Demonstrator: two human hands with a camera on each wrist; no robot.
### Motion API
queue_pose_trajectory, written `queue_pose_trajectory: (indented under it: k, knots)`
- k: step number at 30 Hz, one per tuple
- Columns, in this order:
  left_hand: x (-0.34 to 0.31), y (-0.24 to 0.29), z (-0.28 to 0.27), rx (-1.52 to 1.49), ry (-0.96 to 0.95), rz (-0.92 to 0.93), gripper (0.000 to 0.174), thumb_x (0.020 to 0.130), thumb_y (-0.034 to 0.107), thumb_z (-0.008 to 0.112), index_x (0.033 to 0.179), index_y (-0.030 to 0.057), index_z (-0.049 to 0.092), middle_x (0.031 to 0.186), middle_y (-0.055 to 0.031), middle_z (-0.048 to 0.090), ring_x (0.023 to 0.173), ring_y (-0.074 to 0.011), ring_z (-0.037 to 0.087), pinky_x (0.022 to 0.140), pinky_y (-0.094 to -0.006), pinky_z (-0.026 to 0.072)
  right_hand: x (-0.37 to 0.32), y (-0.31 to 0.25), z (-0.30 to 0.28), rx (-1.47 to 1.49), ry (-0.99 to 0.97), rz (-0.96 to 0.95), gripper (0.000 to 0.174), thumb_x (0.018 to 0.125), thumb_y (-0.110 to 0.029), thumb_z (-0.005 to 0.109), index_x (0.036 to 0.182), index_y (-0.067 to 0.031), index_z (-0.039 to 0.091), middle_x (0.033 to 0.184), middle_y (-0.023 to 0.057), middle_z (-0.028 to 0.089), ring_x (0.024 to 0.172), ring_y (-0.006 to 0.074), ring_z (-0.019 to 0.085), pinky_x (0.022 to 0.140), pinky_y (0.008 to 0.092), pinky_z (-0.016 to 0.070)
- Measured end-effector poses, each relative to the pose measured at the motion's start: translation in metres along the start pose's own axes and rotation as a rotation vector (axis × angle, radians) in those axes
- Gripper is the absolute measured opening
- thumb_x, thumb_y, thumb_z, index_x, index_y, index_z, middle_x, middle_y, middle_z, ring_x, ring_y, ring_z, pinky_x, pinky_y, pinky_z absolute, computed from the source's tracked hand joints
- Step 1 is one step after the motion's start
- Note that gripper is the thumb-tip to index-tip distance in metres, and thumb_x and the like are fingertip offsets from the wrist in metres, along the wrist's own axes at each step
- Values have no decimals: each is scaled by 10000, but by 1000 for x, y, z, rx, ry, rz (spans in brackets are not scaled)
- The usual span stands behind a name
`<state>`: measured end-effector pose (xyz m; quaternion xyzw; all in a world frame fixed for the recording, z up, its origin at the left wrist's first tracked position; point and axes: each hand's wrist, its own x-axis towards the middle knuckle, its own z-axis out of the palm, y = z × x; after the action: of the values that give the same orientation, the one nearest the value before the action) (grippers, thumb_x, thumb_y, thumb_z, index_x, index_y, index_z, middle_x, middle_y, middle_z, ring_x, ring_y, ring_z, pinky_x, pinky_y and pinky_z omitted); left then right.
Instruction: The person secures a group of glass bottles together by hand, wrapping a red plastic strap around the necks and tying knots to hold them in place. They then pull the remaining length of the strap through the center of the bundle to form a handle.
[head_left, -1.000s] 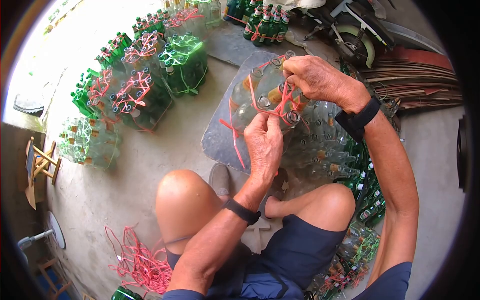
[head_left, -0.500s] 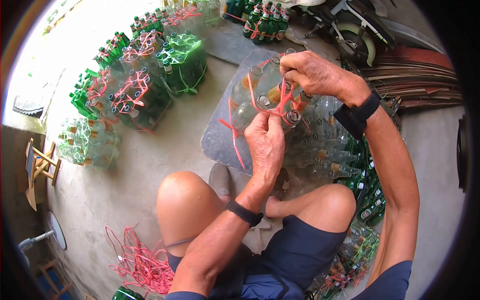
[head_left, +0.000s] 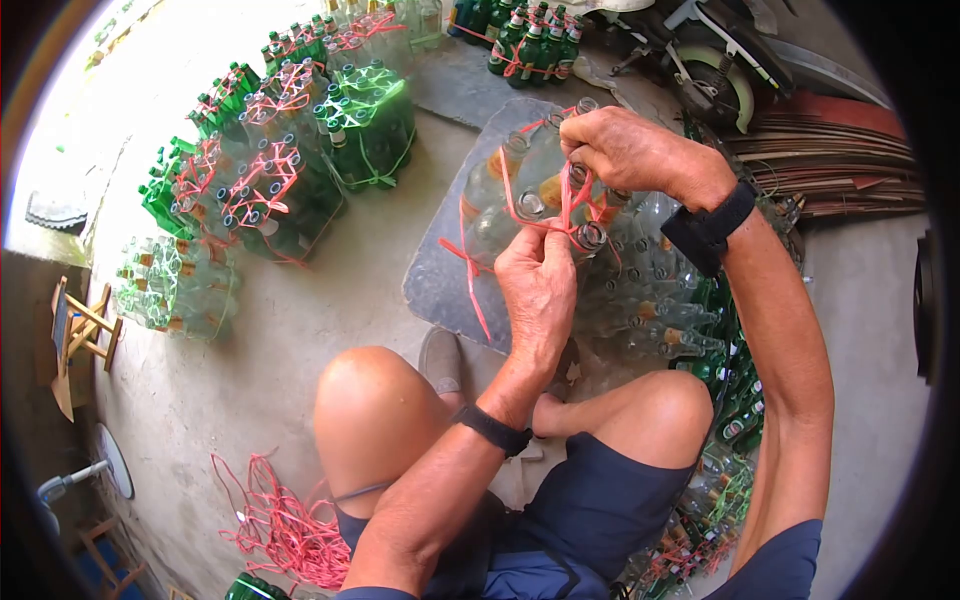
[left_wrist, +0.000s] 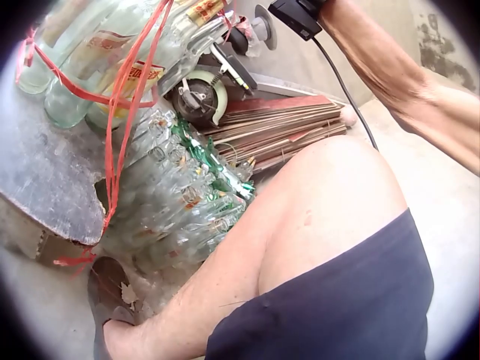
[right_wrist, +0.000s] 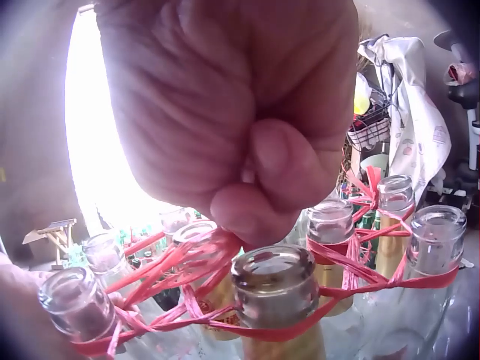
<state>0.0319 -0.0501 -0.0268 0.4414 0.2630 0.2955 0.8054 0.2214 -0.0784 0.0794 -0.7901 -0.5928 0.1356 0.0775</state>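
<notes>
Clear glass bottles [head_left: 485,215] stand bundled on a grey board [head_left: 430,270], pink-red plastic twine [right_wrist: 277,330] running round and between their necks. My right hand [head_left: 625,150] is curled over the far side of the bundle and grips the twine; the right wrist view has the strands gathered under its fingertips [right_wrist: 259,221]. Thumb and forefinger of my left hand [head_left: 537,275] pinch the twine at the near bottle necks. Loose twine ends [left_wrist: 112,165] hang down over the board's edge in the left wrist view, where the left hand itself is out of sight.
More loose clear bottles [head_left: 650,290] lie right of the board, green ones beyond them. Tied bottle bundles [head_left: 370,140] stand at the left and back. A heap of pink twine [head_left: 290,540] lies by my left knee. A scooter [head_left: 710,85] and stacked flat sheets [head_left: 820,150] are at right.
Both hands keep hold of the twine at the bundle's top. The left hand has shifted slightly right, and the right hand has moved a little to the left from a second ago.
</notes>
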Motion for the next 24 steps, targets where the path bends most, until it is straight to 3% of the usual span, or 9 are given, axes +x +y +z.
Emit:
queue_pose_trajectory:
  k: [5,8,14,21,24]
  knots:
    - [1,-1,-2,14,11,-5,192,1064,87,614,1003,-41,744,779,69,620,660,-12,468,549,-236,377,0,-4,-4,-62,-37,36,161,957,-108,640,912,42,603,856,254,649,832,475,622,728,516,485]
    - [4,-3,-4,56,8,-9,206,1066,96,615,995,-42,750,766,68,618,658,-14,466,550,-241,378,-1,-5,-5,-122,-60,43,129,917,-103,631,946,22,641,938,250,698,960,466,669,795,525,524]
    - [4,-8,-3,27,10,42,201,1057,99,626,1014,-47,758,736,74,593,649,-17,449,535,-251,361,-9,-4,-2,-137,-27,41,123,900,-84,658,940,30,634,952,245,702,979,459,676,800,530,528]
    - [4,-4,-4,76,4,13,208,1056,102,633,1006,-56,759,722,82,580,642,-15,438,521,-256,350,-3,5,4,-90,25,-31,84,884,-50,656,919,26,648,876,224,697,873,456,668,763,494,525]
    - [4,-4,-3,56,19,5,207,1054,101,636,1000,-56,760,726,79,589,640,-14,443,518,-256,350,2,9,4,-39,-7,-11,90,875,-43,659,931,20,689,846,204,709,833,414,685,761,480,531]
